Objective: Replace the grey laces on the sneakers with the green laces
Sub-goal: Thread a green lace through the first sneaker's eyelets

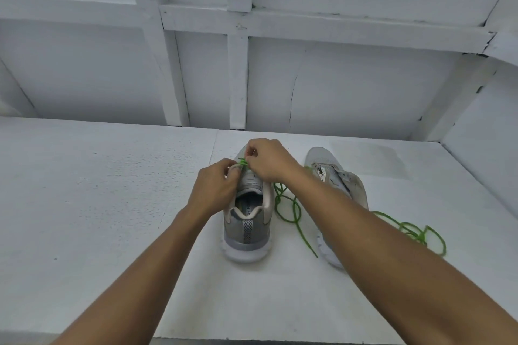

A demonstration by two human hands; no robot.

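Note:
A grey sneaker (pixel 247 228) stands upright on the white table, heel toward me. My left hand (pixel 214 189) grips its left upper edge near the front eyelets. My right hand (pixel 267 158) pinches a green lace (pixel 290 211) over the front of the shoe; the loose end of the lace trails down to the right of the sneaker. A second grey sneaker (pixel 337 179) lies to the right, partly hidden behind my right forearm. Another green lace (pixel 417 231) lies in loops right of it. No grey laces show.
The white table (pixel 98 204) spreads wide on the left and ends at a near edge at the bottom. A white panelled wall (pixel 350 87) rises behind the shoes and angles in on the right.

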